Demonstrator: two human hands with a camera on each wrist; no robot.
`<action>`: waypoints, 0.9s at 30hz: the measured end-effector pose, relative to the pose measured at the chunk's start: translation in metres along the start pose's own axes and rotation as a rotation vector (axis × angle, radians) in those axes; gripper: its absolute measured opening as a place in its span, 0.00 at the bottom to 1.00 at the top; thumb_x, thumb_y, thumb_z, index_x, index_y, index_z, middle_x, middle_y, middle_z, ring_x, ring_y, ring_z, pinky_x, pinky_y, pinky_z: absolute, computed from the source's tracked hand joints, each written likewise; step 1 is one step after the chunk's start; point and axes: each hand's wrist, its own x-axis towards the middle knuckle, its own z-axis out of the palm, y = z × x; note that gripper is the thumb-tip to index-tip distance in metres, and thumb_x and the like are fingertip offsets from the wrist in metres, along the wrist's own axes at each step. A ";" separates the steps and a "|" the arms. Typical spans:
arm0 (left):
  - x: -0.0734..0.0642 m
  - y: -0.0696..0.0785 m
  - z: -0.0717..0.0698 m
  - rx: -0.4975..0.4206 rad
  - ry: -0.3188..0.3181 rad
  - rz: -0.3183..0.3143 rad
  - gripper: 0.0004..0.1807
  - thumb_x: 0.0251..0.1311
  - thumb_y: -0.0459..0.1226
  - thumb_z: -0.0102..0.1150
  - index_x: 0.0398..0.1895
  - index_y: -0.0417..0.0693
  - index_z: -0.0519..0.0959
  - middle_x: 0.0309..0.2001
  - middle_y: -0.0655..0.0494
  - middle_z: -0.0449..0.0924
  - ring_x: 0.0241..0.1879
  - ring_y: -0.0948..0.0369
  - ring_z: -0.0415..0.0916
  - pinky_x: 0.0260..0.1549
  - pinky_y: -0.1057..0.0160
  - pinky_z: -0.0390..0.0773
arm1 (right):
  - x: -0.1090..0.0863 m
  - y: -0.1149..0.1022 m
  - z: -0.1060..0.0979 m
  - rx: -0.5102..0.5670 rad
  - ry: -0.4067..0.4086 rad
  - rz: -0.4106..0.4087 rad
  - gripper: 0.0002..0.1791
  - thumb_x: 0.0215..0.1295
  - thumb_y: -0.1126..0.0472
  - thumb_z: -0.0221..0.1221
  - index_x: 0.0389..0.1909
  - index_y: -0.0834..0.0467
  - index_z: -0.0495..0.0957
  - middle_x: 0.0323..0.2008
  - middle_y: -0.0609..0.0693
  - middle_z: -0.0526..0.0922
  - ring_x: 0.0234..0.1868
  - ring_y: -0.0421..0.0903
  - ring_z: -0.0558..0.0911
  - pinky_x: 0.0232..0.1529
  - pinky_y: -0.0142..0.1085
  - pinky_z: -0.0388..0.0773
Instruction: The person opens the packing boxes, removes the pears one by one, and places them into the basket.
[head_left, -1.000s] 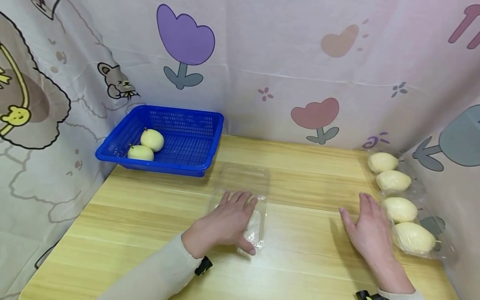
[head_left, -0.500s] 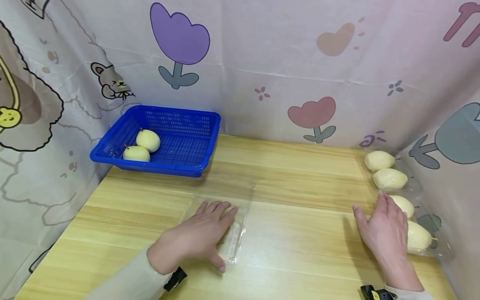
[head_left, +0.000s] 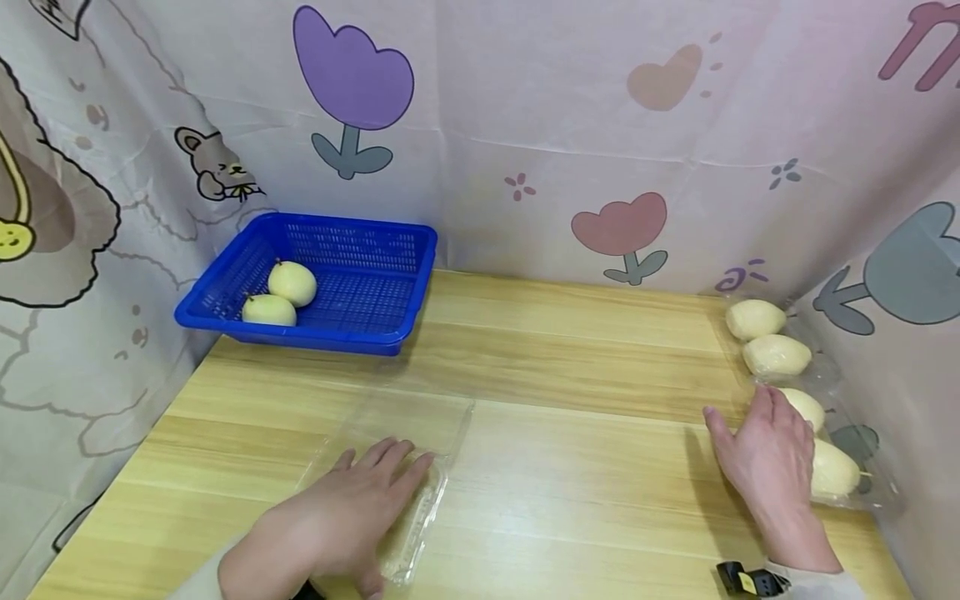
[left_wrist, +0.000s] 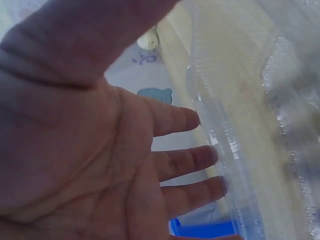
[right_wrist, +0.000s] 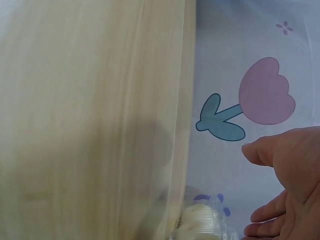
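1. On the counter (head_left: 570, 492), near left, lies the clear container (head_left: 416, 421), apparently unfolded; my left hand (head_left: 330, 525) spreads over it, gripping nothing.
2. My right hand (head_left: 772, 467), fingers extended, grips nothing beside the packed pears (head_left: 835, 469); contact I can't tell.
3. I'd judge this as positioning the container; moving it further calls for light, even pressure.

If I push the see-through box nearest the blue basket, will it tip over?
Probably not: the clear plastic box lies low and flat on the table. Its thin walls suggest it's light and may slide easily. Its ridged edge likely keeps it fairly stiff.
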 end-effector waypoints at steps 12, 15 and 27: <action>-0.025 -0.065 0.001 -0.090 0.006 -0.174 0.82 0.16 0.51 0.90 0.85 0.50 0.53 0.82 0.28 0.48 0.78 0.24 0.44 0.62 0.12 0.47 | 0.002 0.003 -0.003 0.018 -0.020 0.037 0.46 0.76 0.48 0.58 0.73 0.82 0.55 0.69 0.85 0.60 0.69 0.83 0.60 0.72 0.73 0.53; -0.034 -0.089 0.004 -0.097 0.008 -0.211 0.82 0.19 0.51 0.90 0.85 0.47 0.51 0.80 0.22 0.46 0.74 0.18 0.45 0.58 0.12 0.56 | 0.003 0.002 -0.003 0.025 -0.013 0.033 0.46 0.75 0.48 0.58 0.73 0.82 0.55 0.69 0.85 0.60 0.69 0.83 0.60 0.72 0.73 0.53; -0.051 -0.160 0.005 -0.210 -0.053 -0.242 0.73 0.35 0.27 0.83 0.85 0.40 0.44 0.77 0.14 0.38 0.68 0.11 0.41 0.41 0.40 0.80 | 0.006 0.005 -0.005 0.019 -0.027 0.065 0.46 0.75 0.47 0.58 0.73 0.82 0.55 0.70 0.84 0.59 0.70 0.83 0.59 0.73 0.72 0.52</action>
